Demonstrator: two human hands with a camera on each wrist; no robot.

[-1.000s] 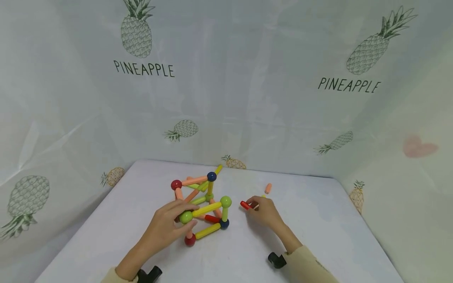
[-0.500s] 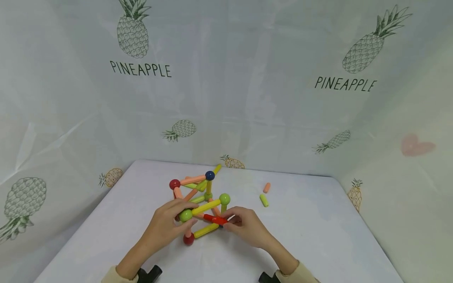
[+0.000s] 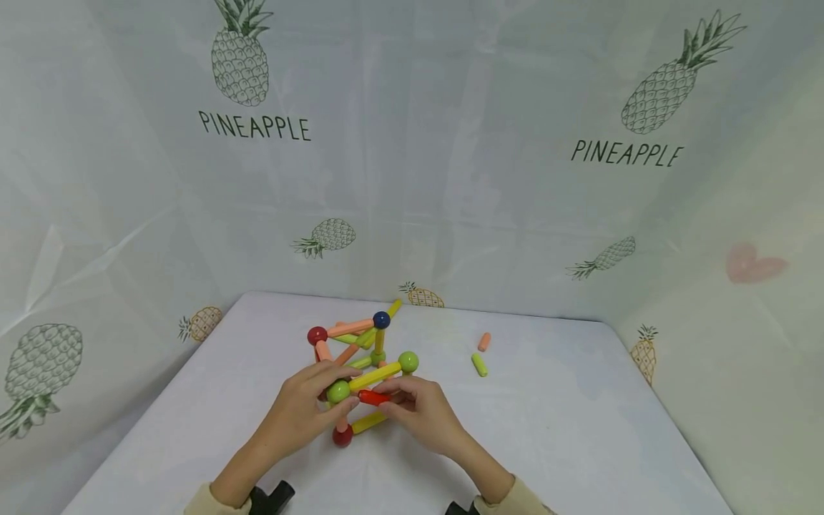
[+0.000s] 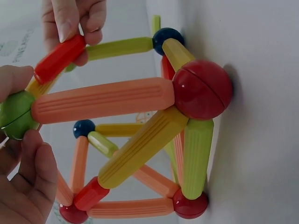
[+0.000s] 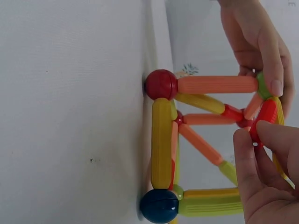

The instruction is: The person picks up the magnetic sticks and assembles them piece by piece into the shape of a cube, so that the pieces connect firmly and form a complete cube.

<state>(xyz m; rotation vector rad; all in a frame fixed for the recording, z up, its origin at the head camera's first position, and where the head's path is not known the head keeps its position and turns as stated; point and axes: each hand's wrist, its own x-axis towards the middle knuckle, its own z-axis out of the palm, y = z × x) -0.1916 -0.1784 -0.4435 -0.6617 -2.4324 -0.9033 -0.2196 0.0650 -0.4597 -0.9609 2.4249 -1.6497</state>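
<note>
A frame of magnetic rods and balls stands on the white table, with rods in yellow, green, orange and red. My left hand holds the green ball at its near upper corner, thumb and fingers on either side. Between thumb and fingertips, my right hand pinches a short red magnetic rod. In the left wrist view one end of that rod lies close to the green ball and the left fingers; whether they touch I cannot tell. The right hand hides part of the frame's right side in the head view.
Two short loose rods, one orange and one green, lie on the table to the right of the frame. Behind the table hangs a pale curtain printed with pineapples.
My right hand has carried the red rod leftward from near the loose rods to beside the green ball. The left hand has kept its hold on the ball.
</note>
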